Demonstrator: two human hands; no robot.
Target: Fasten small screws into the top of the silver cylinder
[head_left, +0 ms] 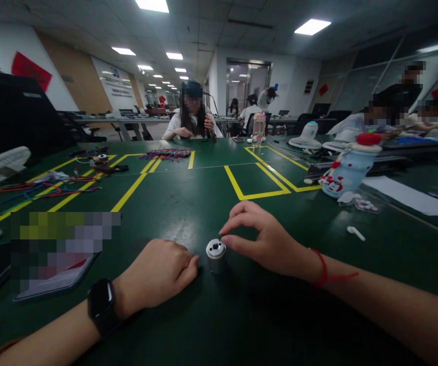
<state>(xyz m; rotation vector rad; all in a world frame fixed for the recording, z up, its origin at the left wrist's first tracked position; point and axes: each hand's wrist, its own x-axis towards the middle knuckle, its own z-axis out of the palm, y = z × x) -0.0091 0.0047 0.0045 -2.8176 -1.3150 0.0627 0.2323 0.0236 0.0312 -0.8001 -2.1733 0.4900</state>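
Observation:
A small silver metal cylinder (216, 258) stands upright on the green table, with a dark round hole and smaller holes in its top face. My right hand (260, 236) reaches over from the right, thumb and forefinger pinched at the cylinder's upper rim. Something tiny and dark shows at those fingertips, too small to name. Just left of the cylinder, my left hand (160, 274) rests on the table with its fingers curled in, apart from the cylinder. Its palm side is hidden, so whatever it may hold does not show.
A light blue bottle (350, 170) and a white earbud (356, 233) lie to the right. Left are coloured wires (62, 188) and a flat clear-edged pouch (62, 274). Yellow tape (267, 195) marks the table. Across it sits a person (192, 114) near a wire bundle (165, 154).

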